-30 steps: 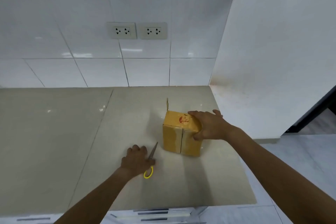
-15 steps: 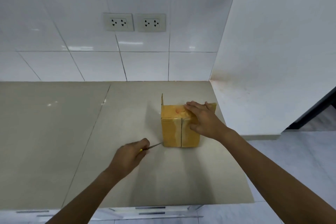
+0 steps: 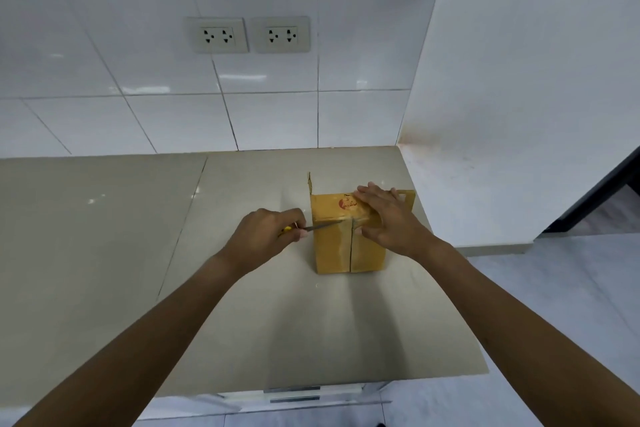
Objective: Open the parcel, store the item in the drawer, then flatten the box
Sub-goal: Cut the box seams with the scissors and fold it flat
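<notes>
— Since a second back, when lying flat on the countertop under the left hand: scissors lifted, gripped in a closed fist, blade tip now brought against the parcel at its upper front edge, just left of the centre seam.

— And the right hand?

— Same as before: spread open, palm pressing the top, thumb hooked over the front face. Parcel upright near the right end of the counter, apparently sealed, one flap sticking up behind.

— Meaning?

— Probably cutting about to begin; item unseen, drawer not identifiable, flattening far off.
</notes>
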A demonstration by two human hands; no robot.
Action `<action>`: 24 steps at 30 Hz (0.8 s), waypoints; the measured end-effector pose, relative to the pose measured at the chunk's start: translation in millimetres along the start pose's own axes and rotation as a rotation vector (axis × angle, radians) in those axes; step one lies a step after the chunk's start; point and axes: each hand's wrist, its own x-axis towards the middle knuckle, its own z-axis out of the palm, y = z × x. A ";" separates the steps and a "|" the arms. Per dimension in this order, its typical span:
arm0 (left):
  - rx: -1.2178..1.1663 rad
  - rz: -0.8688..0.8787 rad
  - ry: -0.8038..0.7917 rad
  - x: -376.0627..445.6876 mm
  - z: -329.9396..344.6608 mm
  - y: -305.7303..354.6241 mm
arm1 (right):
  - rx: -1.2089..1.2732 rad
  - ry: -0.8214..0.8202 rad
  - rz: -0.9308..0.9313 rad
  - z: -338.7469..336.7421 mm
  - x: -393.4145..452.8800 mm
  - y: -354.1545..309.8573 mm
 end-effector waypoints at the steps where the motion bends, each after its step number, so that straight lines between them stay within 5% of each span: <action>1: 0.016 0.030 -0.011 3.0 -2.1 -1.2 | 0.005 0.000 -0.001 0.8 -0.1 -0.9; 6: 0.111 0.135 -0.066 14.0 -6.8 0.2 | 0.018 0.002 0.010 3.2 2.8 -5.8; 13: 0.234 0.361 0.157 -16.0 0.7 9.0 | 0.052 0.021 0.021 1.6 3.8 -9.2; 16: 0.231 0.402 0.135 -38.7 19.4 5.8 | 0.093 0.067 0.026 3.3 4.0 -11.9; 22: -0.011 -0.062 -0.310 -60.4 70.3 -13.2 | -0.048 0.273 -0.131 10.3 -10.8 -17.6; 24: -0.098 -0.174 -0.336 -63.2 81.7 -17.3 | -0.115 0.356 -0.193 15.0 -18.6 -18.9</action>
